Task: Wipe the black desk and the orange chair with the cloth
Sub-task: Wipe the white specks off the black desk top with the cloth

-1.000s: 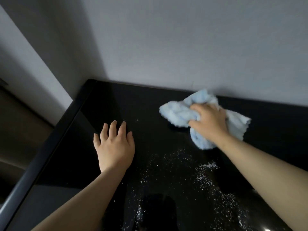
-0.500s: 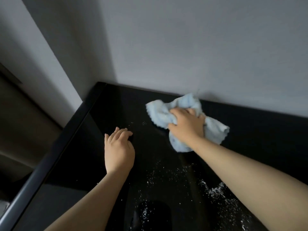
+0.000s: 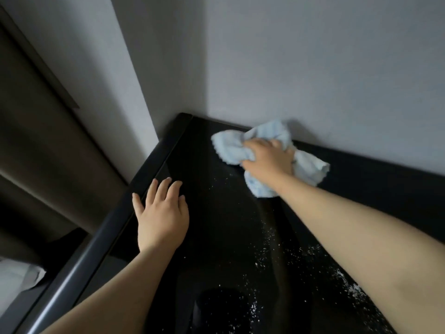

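No readable text, labels, brands or numbers anywhere in view.

Right hand (image 3: 269, 160) grips cloth (image 3: 231, 150) on black desk (image 3: 216, 213); left hand (image 3: 162, 218) flat.
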